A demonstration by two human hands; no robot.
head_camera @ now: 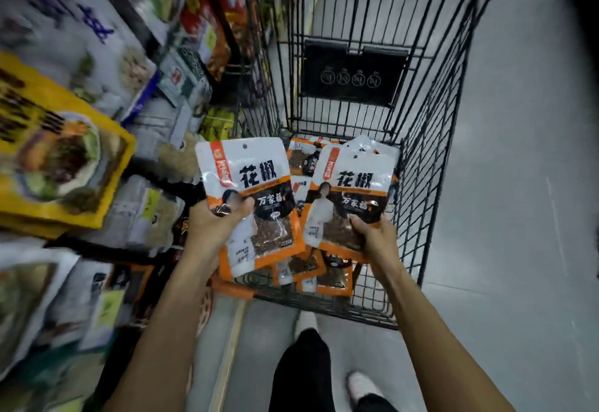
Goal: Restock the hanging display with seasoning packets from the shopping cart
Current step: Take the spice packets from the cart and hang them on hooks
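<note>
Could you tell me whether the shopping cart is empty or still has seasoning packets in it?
Still stocked: several orange-and-white packets lie on the floor of the shopping cart.

One white-and-orange seasoning packet (256, 191) is up in the left hand (215, 223), upright, tilted a touch, hang-hole on top, dark peppercorns showing through its window. A matching bunch of packets (353, 184) sits fanned in the right hand (372, 238). Below both hands, loose packets (334, 277) lie flat in the black wire shopping cart (431, 139). Left of the left hand is the hanging display (64, 145), blurred.
</note>
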